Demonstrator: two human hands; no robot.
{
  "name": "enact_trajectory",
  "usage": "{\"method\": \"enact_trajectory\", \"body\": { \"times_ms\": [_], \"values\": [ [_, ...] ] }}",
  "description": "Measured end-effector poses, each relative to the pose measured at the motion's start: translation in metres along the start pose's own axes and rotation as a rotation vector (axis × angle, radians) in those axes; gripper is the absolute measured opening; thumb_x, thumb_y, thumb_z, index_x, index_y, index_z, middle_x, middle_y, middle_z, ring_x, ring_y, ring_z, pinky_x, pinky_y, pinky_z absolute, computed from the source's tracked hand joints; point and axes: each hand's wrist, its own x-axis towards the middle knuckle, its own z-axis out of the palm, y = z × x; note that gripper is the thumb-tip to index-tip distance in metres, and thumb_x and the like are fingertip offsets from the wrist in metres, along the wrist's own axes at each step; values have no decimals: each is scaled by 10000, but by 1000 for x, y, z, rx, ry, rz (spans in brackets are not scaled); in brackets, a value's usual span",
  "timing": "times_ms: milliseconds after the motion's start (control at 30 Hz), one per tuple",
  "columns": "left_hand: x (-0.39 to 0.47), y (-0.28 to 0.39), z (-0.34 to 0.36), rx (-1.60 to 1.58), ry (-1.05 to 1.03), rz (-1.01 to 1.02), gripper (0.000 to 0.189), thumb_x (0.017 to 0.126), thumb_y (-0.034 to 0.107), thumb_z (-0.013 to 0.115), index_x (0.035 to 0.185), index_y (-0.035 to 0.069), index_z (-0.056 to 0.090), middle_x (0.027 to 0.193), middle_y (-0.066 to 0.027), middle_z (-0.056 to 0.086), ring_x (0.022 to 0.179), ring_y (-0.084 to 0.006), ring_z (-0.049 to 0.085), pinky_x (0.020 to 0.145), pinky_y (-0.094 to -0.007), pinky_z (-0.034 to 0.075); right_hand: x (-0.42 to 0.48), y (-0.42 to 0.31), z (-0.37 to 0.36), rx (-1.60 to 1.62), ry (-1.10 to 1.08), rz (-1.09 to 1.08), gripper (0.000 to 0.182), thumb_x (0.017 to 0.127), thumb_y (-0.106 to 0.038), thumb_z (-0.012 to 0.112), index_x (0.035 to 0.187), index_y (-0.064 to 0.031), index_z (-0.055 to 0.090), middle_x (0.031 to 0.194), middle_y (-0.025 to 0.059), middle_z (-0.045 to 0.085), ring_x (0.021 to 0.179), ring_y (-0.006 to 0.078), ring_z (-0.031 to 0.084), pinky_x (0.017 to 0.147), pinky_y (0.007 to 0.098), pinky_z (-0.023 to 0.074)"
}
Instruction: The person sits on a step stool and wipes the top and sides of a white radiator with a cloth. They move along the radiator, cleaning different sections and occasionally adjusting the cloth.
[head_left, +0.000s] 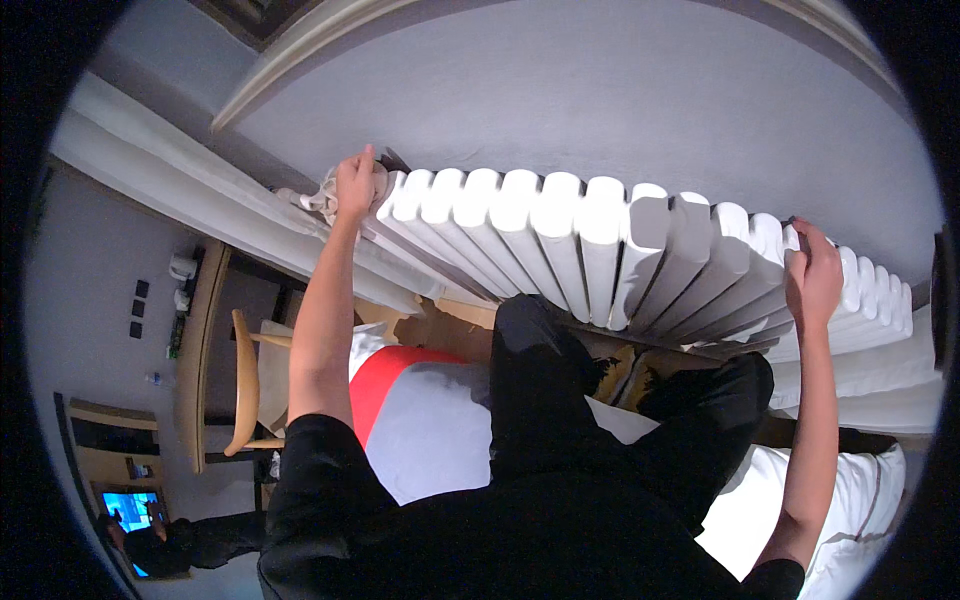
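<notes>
A white sectional radiator runs along the wall before me, beneath a wide ledge. At its left end my left hand has its fingers bent over a crumpled beige cloth; how firmly it grips cannot be told. Towards the radiator's right part, my right hand rests on the top of the sections, fingertips curled behind them at a small dark thing I cannot make out. My knees in black trousers are close to the radiator's front.
White curtains hang at the left and more white fabric lies right of my knees. White bedding with a red band is beside my leg, pillows at lower right. A wooden chair, a desk and a lit screen stand left. Another person is at lower left.
</notes>
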Motion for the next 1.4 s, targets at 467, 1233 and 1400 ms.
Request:
{"method": "enact_trajectory", "body": {
  "times_ms": [467, 1233, 1400],
  "values": [
    [-18, 11, 21, -71, -217, 278, 566, 1091, 343, 463, 652, -11, 510, 611, -30, 470, 606, -130, 411, 577, -335, 355, -2, -1, 4, 24, 39, -30, 403, 814, -156, 535, 1156, -41, 716, 1116, 190, 732, 1017, 407, 670, 920, 448, 516],
    [-102, 185, 111, -42, -315, 545, 542, 1053, 325, 461, 686, -48, 598, 711, -262, 606, 718, -473, 595, 669, -533, 448, -2, 1, 3, 5, 84, -104, 345, 826, -97, 582, 1144, -55, 709, 1061, 176, 742, 980, 392, 679, 896, 443, 524],
    [-127, 234, 136, -172, -338, 721, 460, 1033, 246, 481, 683, -45, 545, 673, -245, 558, 667, -459, 560, 636, -521, 416, -1, 2, 4, 13, 69, -107, 330, 839, -90, 588, 1145, -60, 707, 1051, 171, 746, 975, 392, 683, 892, 439, 527]
  ]
}}
